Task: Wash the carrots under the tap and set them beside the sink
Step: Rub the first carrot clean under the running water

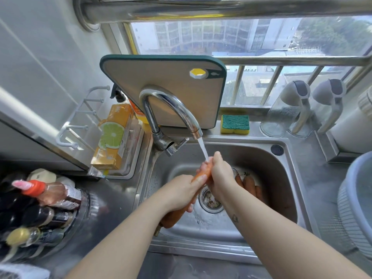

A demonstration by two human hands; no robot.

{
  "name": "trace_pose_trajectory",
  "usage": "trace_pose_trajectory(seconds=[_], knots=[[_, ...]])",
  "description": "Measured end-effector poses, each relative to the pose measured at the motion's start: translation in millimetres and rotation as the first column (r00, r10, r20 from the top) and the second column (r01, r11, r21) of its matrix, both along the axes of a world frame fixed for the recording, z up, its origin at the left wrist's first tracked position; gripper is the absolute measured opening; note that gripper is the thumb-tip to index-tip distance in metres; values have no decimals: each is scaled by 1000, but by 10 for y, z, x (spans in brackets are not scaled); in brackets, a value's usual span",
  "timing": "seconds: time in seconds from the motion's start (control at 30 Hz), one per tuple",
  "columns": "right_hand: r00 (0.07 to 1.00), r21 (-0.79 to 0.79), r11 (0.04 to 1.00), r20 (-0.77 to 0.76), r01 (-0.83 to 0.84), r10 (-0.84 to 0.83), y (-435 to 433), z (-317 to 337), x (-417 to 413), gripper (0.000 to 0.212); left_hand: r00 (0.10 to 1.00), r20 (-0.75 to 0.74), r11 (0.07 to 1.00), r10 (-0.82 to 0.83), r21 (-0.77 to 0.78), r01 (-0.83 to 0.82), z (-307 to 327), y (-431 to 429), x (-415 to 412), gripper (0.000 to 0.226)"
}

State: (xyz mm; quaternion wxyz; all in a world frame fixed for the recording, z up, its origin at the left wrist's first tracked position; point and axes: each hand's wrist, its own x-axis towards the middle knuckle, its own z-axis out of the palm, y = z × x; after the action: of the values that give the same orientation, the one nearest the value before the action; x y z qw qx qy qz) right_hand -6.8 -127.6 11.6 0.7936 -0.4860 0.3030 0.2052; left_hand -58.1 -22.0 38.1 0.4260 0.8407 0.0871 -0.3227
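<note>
While the left hand (180, 195) grips the carrot (202, 172) low over the sink (279, 178), the right hand (220, 177) curls round its tip in the tap (173, 103) stream. Rotating it while rubbing should rinse every side. More carrots (250, 186) lie right of the drain.
</note>
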Motion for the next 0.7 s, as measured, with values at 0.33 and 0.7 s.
trace_pose_trajectory(seconds=[0.33,0.7], knots=[[966,-130,979,190,-154,177,-110,-79,-163,33,998,-44,991,-39,124,44,85,139,-112,53],[910,-328,920,275,-215,311,-17,-37,-177,17,997,-43,975,-62,211,69,143,279,-241,53]])
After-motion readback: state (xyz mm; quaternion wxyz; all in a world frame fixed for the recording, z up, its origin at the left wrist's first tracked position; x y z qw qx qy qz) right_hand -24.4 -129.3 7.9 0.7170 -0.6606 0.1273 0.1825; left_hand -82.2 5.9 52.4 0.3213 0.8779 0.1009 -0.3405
